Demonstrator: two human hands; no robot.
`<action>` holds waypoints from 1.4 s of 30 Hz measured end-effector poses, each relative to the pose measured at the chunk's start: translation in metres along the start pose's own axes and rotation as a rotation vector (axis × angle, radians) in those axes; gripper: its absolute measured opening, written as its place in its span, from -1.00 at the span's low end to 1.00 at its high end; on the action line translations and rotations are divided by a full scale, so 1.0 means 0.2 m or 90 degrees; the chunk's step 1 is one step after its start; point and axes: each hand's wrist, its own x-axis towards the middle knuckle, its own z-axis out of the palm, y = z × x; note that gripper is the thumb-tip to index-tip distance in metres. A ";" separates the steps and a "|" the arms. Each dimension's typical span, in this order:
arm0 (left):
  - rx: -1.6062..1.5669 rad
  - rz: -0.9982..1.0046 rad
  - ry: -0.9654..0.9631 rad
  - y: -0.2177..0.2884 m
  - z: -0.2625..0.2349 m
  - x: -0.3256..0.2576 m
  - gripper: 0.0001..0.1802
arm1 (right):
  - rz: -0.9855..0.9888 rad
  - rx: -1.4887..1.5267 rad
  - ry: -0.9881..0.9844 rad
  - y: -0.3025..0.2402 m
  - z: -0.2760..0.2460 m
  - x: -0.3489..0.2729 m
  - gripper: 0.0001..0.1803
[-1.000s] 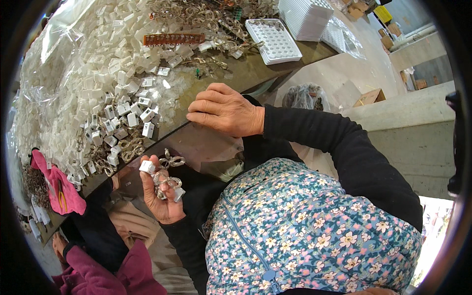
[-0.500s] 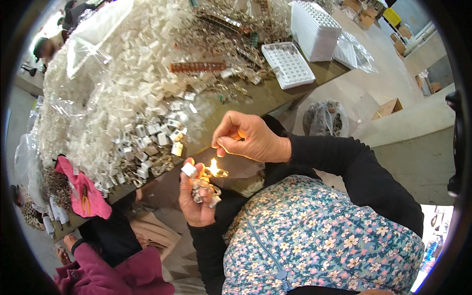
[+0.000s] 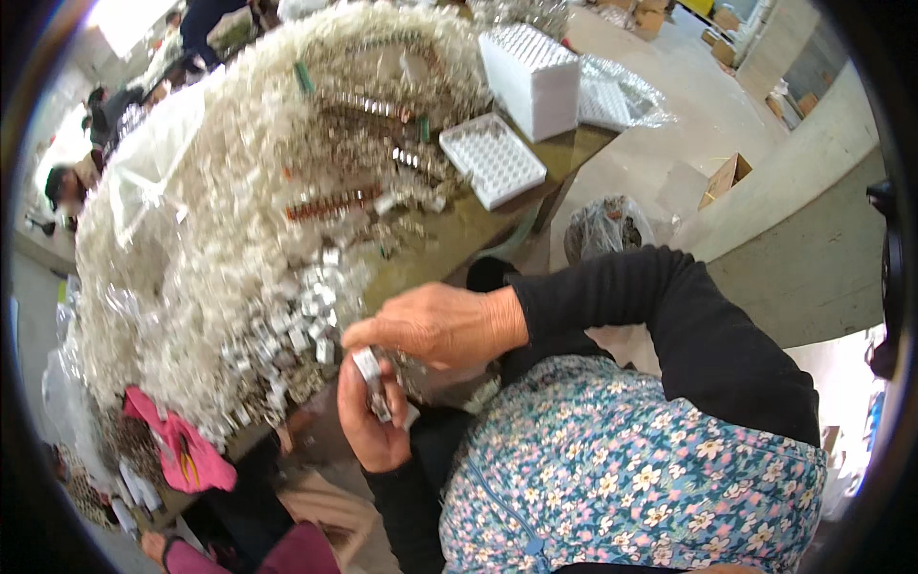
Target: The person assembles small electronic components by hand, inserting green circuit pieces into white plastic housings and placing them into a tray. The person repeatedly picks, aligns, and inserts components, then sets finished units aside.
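- Down near the person's lap, the left hand [image 3: 371, 421] sits palm up with its fingers curled around a small cluster of silvery metal pieces [image 3: 381, 394], which rest against the palm and thumb.
- Directly above it, the right hand [image 3: 435, 325] arches over the same cluster, its fingertips pinched on the top of the uppermost piece; both hands are closed on the metal pieces and meet there, the right overlapping the left.
- The cluster lies between the two hands, just off the near edge of the worktable [image 3: 469, 230], in front of the person's flowered apron [image 3: 622, 478].
- Just beyond the fingertips, on the table edge, lies a scatter of small white and silver parts [image 3: 306, 316], which merges into a large heap of pale parts [image 3: 220, 220] covering most of the tabletop.
- Further back on the table, a flat white grid tray [image 3: 492, 158] lies near the corner, and a stack of white trays [image 3: 534, 77] stands behind it, well apart from the hands.
- At the left, near the table edge, lies a pink cloth [image 3: 177, 445] with a dark small tool on it; what kind of tool I cannot tell.
- On the floor past the table sits a tied plastic bag [image 3: 602, 230], and further off an open cardboard box [image 3: 727, 177].
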 end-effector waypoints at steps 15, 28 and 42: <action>0.085 0.054 -0.032 -0.02 0.06 -0.02 -0.63 | -0.179 -0.219 -0.092 -0.05 -0.02 0.04 -0.56; 0.026 0.038 0.046 -0.06 0.04 -0.02 -0.62 | -0.186 -0.247 -0.080 -0.02 0.02 0.05 -0.62; -0.017 0.078 -0.001 -0.01 0.00 -0.04 -0.66 | 0.198 0.231 -0.034 -0.01 0.05 0.06 -0.87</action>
